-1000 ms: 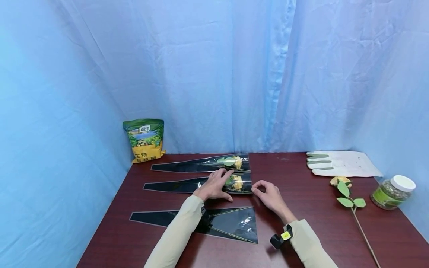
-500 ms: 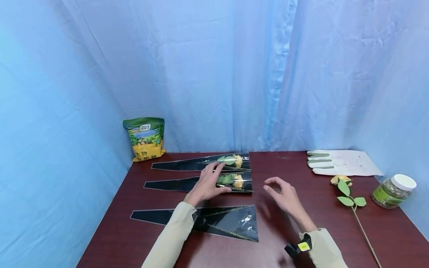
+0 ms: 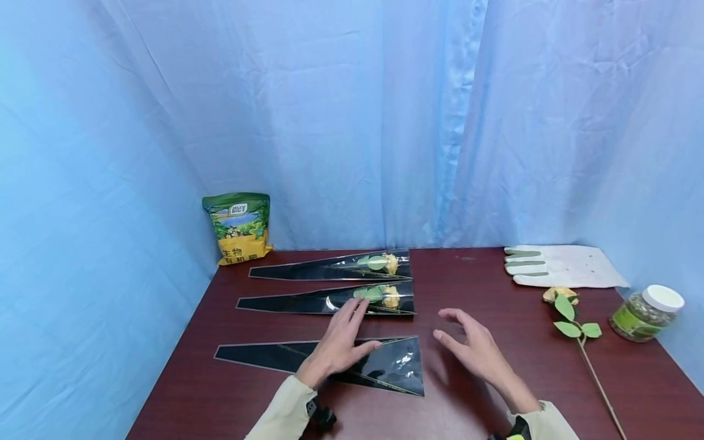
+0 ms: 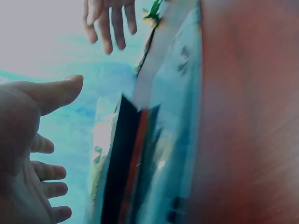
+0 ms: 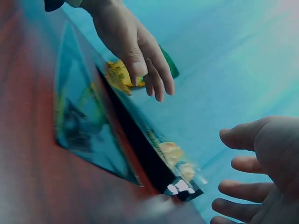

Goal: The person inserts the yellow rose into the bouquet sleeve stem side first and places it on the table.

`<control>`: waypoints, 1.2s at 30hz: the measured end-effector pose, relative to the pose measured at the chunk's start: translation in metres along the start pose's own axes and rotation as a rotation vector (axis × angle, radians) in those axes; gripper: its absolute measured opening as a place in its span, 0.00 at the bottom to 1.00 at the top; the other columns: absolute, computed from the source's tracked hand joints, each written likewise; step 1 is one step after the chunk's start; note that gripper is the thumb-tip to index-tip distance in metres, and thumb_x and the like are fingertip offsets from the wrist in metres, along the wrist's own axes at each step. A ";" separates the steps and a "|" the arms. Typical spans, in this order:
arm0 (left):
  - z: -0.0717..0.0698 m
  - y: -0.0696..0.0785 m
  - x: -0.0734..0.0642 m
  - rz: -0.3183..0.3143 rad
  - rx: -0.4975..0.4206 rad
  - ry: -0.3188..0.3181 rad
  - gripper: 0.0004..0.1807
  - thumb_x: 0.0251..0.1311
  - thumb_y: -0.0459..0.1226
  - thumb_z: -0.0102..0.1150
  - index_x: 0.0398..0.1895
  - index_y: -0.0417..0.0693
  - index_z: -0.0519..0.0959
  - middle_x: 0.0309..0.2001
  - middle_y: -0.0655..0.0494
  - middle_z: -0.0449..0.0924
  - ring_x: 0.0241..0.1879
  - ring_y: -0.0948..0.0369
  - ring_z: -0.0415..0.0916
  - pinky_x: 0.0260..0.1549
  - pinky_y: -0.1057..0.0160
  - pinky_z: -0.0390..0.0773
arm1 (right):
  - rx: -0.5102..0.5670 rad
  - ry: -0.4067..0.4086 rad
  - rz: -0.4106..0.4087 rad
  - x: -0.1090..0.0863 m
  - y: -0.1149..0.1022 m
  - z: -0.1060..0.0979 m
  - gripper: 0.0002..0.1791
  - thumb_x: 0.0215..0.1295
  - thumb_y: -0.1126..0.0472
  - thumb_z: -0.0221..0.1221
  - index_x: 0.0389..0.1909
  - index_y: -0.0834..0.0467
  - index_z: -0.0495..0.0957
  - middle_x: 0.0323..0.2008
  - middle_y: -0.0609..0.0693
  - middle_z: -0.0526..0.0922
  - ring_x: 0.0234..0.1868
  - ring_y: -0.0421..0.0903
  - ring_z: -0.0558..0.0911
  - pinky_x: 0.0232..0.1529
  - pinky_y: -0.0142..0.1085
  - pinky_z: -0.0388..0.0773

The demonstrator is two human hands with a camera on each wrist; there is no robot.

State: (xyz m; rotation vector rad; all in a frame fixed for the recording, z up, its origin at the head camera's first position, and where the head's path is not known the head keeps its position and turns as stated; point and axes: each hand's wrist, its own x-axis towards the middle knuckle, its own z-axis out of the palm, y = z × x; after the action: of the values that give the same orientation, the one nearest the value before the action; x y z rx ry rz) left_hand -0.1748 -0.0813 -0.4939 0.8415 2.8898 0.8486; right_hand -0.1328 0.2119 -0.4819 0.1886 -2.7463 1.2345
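My left hand (image 3: 341,345) hovers over the near flat flower sleeve (image 3: 398,360), fingers spread and holding nothing. To its right, above the bare tabletop, my right hand (image 3: 475,351) is held with fingers relaxed and nothing in them. Beyond the hands lie two more black-and-clear sleeves, a middle sleeve (image 3: 297,304) and a far sleeve (image 3: 308,272). Each has a yellow rose inside, the middle rose (image 3: 391,297) and the far rose (image 3: 390,264), with green leaves. The right wrist view shows both roses side by side, blurred, beyond my right fingers (image 5: 245,191).
A loose yellow rose (image 3: 560,296) with a long stem lies at the right. Behind it is a white glove (image 3: 577,267), and beside it a white-lidded jar (image 3: 643,315). A green-and-yellow bag (image 3: 238,229) stands at the back left. Blue curtains (image 3: 352,122) enclose the table.
My right hand has left the open end of the middle sleeve and moved right and nearer. My left hand has come off that sleeve and moved back over the near one.
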 end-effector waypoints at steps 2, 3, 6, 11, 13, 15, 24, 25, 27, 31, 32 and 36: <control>0.005 0.003 -0.006 0.003 0.001 -0.039 0.48 0.64 0.55 0.62 0.79 0.45 0.53 0.80 0.43 0.52 0.79 0.44 0.50 0.73 0.38 0.57 | -0.031 -0.009 -0.012 -0.006 0.000 0.004 0.25 0.67 0.50 0.64 0.61 0.55 0.75 0.59 0.58 0.81 0.62 0.58 0.79 0.57 0.56 0.77; 0.008 0.005 -0.008 0.004 -0.004 -0.057 0.48 0.64 0.55 0.61 0.80 0.45 0.53 0.80 0.43 0.51 0.80 0.44 0.49 0.73 0.38 0.56 | -0.041 -0.013 -0.021 -0.009 0.001 0.007 0.26 0.66 0.51 0.64 0.62 0.56 0.74 0.60 0.59 0.80 0.62 0.59 0.79 0.57 0.57 0.77; 0.014 0.012 -0.013 0.009 0.019 -0.115 0.48 0.64 0.56 0.60 0.80 0.46 0.51 0.81 0.44 0.49 0.80 0.46 0.46 0.74 0.38 0.55 | -0.085 -0.017 -0.059 -0.019 0.004 0.016 0.29 0.65 0.52 0.66 0.63 0.58 0.73 0.60 0.58 0.80 0.62 0.58 0.79 0.59 0.56 0.76; 0.022 0.025 -0.022 0.050 0.094 -0.216 0.49 0.65 0.60 0.56 0.81 0.47 0.50 0.81 0.46 0.47 0.81 0.47 0.45 0.74 0.40 0.54 | -0.135 -0.024 -0.127 -0.034 0.009 0.033 0.35 0.60 0.51 0.69 0.64 0.63 0.71 0.61 0.58 0.79 0.64 0.56 0.77 0.62 0.56 0.72; 0.026 0.028 -0.024 0.080 0.111 -0.247 0.50 0.64 0.61 0.56 0.81 0.47 0.50 0.81 0.45 0.46 0.81 0.47 0.46 0.74 0.39 0.55 | -0.142 -0.036 -0.139 -0.037 0.011 0.038 0.39 0.59 0.49 0.70 0.65 0.65 0.70 0.63 0.60 0.77 0.66 0.59 0.75 0.63 0.58 0.70; 0.030 0.031 -0.025 0.103 0.123 -0.275 0.50 0.64 0.62 0.56 0.81 0.48 0.50 0.81 0.45 0.47 0.81 0.48 0.46 0.74 0.39 0.56 | -0.160 -0.057 -0.144 -0.039 0.013 0.041 0.42 0.57 0.47 0.70 0.67 0.65 0.69 0.65 0.63 0.75 0.68 0.62 0.72 0.63 0.62 0.68; 0.042 0.034 -0.028 0.095 0.182 -0.352 0.51 0.62 0.65 0.56 0.80 0.48 0.54 0.81 0.47 0.47 0.81 0.50 0.45 0.75 0.42 0.54 | -0.290 -0.102 -0.149 -0.042 0.014 0.053 0.47 0.49 0.39 0.72 0.67 0.57 0.69 0.68 0.62 0.70 0.71 0.67 0.65 0.61 0.69 0.62; 0.043 0.034 -0.029 0.096 0.194 -0.353 0.50 0.62 0.65 0.55 0.79 0.48 0.54 0.81 0.47 0.47 0.81 0.50 0.45 0.75 0.42 0.54 | -0.300 -0.095 -0.150 -0.041 0.015 0.054 0.47 0.49 0.39 0.73 0.67 0.56 0.69 0.68 0.62 0.70 0.71 0.66 0.66 0.61 0.69 0.63; 0.043 0.034 -0.030 0.106 0.226 -0.343 0.50 0.62 0.66 0.55 0.79 0.48 0.56 0.81 0.46 0.48 0.81 0.50 0.46 0.75 0.43 0.54 | -0.316 -0.076 -0.154 -0.041 0.014 0.055 0.47 0.48 0.39 0.73 0.67 0.56 0.70 0.67 0.61 0.71 0.70 0.65 0.67 0.60 0.68 0.64; 0.043 0.036 -0.030 0.113 0.264 -0.330 0.49 0.61 0.66 0.55 0.77 0.48 0.59 0.81 0.46 0.50 0.81 0.50 0.48 0.75 0.43 0.56 | -0.333 -0.024 -0.166 -0.040 0.014 0.059 0.47 0.45 0.40 0.75 0.65 0.58 0.71 0.65 0.61 0.73 0.68 0.61 0.69 0.58 0.64 0.66; 0.043 0.037 -0.030 0.112 0.269 -0.331 0.49 0.61 0.66 0.55 0.77 0.48 0.59 0.80 0.46 0.51 0.80 0.50 0.49 0.75 0.44 0.57 | -0.340 -0.011 -0.165 -0.039 0.013 0.060 0.47 0.44 0.41 0.75 0.64 0.59 0.72 0.65 0.61 0.73 0.68 0.60 0.70 0.57 0.63 0.67; 0.042 0.040 -0.028 0.098 0.283 -0.345 0.49 0.60 0.67 0.55 0.77 0.50 0.60 0.80 0.48 0.51 0.80 0.51 0.49 0.74 0.44 0.58 | -0.382 0.033 -0.143 -0.035 0.009 0.065 0.47 0.44 0.40 0.75 0.63 0.59 0.73 0.63 0.60 0.75 0.66 0.58 0.72 0.56 0.61 0.69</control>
State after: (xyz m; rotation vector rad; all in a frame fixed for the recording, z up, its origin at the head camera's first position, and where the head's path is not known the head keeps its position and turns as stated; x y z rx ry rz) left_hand -0.1248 -0.0460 -0.5137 1.0390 2.7088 0.2609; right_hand -0.1036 0.1716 -0.5370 0.3128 -2.8153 0.6563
